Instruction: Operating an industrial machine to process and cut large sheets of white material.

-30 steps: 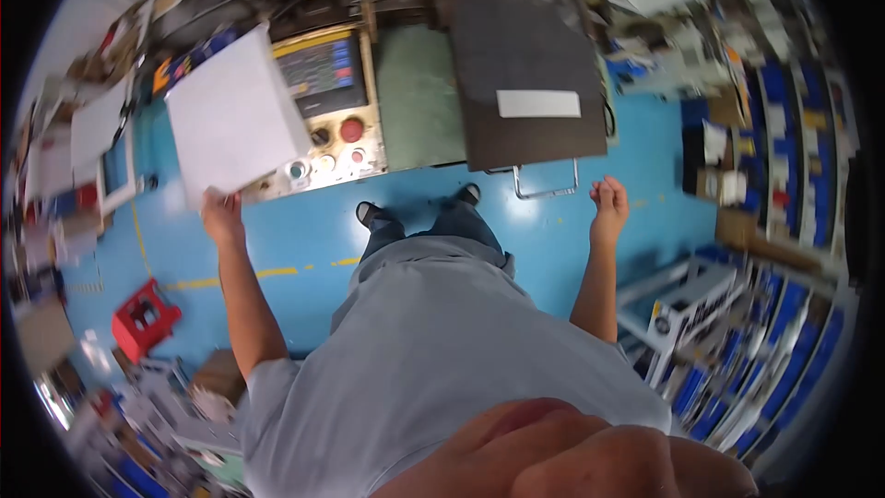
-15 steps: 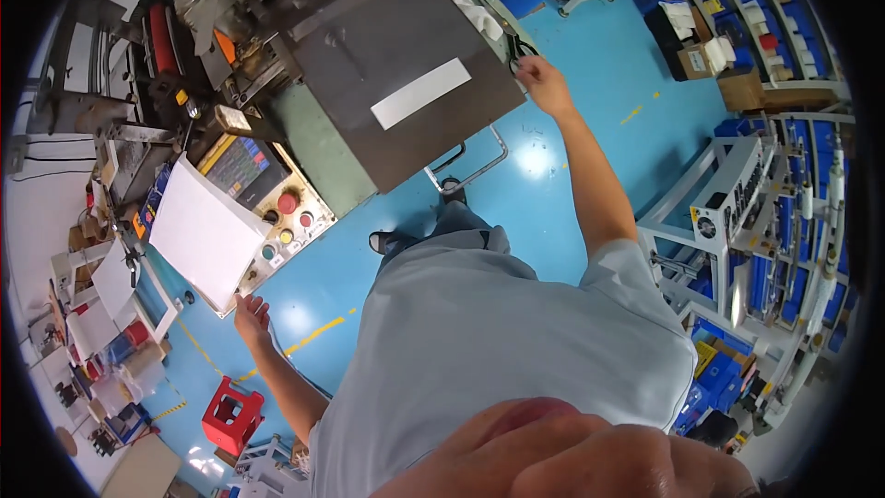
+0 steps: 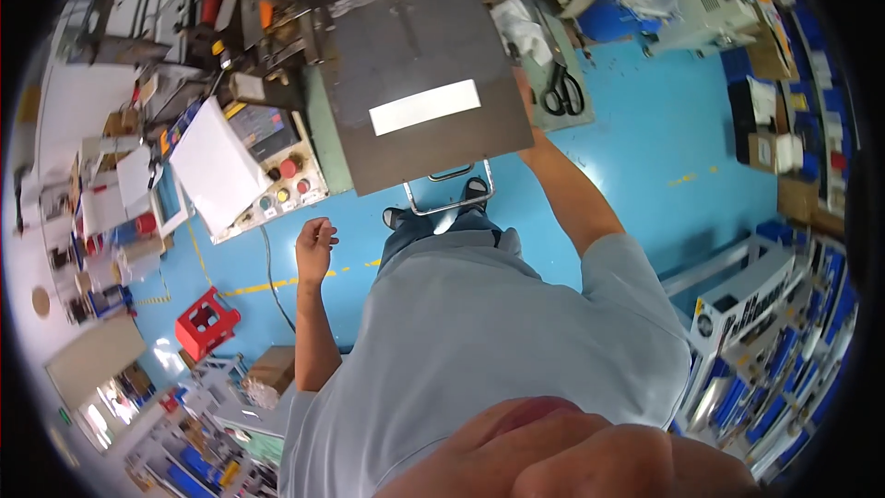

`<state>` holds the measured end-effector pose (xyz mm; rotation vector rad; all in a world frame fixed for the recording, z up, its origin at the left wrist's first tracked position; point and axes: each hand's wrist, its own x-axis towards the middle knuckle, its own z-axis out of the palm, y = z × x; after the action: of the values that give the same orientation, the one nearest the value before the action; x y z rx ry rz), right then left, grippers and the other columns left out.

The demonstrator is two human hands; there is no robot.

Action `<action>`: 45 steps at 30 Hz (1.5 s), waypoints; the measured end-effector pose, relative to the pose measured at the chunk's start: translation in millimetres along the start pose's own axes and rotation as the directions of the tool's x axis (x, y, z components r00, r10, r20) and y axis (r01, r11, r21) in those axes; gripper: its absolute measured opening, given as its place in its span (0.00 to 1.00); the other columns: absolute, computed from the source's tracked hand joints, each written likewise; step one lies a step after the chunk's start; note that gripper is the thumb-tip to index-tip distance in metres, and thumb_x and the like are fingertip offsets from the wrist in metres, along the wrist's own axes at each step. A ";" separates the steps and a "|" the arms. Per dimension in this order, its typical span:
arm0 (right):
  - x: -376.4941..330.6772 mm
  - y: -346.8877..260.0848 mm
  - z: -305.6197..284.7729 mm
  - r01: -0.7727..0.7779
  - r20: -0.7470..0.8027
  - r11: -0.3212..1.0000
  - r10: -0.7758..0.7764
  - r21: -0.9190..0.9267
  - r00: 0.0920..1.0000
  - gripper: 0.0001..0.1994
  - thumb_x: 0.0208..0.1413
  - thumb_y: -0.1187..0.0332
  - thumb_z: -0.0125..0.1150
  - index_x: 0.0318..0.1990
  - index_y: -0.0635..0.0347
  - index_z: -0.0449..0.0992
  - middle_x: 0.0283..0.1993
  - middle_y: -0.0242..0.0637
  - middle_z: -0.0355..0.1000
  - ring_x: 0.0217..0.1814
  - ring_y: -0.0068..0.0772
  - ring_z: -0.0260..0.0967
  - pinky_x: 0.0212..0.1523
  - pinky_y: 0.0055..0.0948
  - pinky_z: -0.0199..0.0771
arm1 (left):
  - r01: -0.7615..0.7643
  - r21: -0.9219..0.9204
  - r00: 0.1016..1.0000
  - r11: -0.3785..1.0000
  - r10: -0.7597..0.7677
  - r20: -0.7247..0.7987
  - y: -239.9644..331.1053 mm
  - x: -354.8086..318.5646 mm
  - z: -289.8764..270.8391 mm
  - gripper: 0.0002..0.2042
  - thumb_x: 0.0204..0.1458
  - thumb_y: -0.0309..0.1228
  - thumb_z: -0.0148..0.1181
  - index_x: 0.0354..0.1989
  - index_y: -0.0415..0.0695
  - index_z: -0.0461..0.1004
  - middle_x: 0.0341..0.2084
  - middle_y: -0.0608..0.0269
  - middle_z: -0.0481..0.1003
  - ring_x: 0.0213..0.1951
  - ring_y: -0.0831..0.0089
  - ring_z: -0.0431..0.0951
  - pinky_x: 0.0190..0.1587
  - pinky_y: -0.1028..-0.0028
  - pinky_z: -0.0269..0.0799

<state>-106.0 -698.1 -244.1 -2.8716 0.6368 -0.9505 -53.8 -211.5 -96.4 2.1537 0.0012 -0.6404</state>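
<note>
My left hand [image 3: 315, 247] hangs in the air over the floor, to the right of the control panel [image 3: 293, 192]. Its fingers are loosely curled and a little apart, with nothing in them. My right hand [image 3: 526, 94] is at the right edge of a dark flat plate [image 3: 419, 37]; the edge covers most of it, so its fingers do not show. On this plate lies a white rectangular strip [image 3: 426, 107], slightly tilted. Black-handled scissors [image 3: 562, 92] rest on the green surface [image 3: 583, 111] right of my right hand, apart from it.
A metal bar handle [image 3: 450, 207] juts from the plate's near side, above my feet. White sheets [image 3: 217, 166] partly cover the control panel. A crumpled white cloth [image 3: 522, 29] lies behind the scissors. A red stool [image 3: 206, 323] stands at the left, a white frame [image 3: 747, 286] at the right.
My right hand has left the scissors' handles and moved in to the plate's edge. My left hand has moved right, away from the panel corner. The whole view has turned slightly.
</note>
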 end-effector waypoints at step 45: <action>77.9 -511.1 -213.5 -0.157 -0.087 0.281 0.692 0.947 0.717 0.10 0.69 0.67 0.52 0.52 0.62 0.70 0.28 0.30 0.64 0.25 0.18 0.56 0.22 0.22 0.52 | -0.268 -0.708 0.931 0.653 0.366 -0.016 -25.6 274.3 -576.9 0.15 0.68 0.42 0.50 0.50 0.44 0.74 0.33 0.67 0.79 0.33 0.77 0.80 0.36 0.78 0.72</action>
<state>14.0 -245.0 61.1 -1.3207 0.6149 -1.3515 434.5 175.3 47.4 1.3122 -0.1766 -0.4624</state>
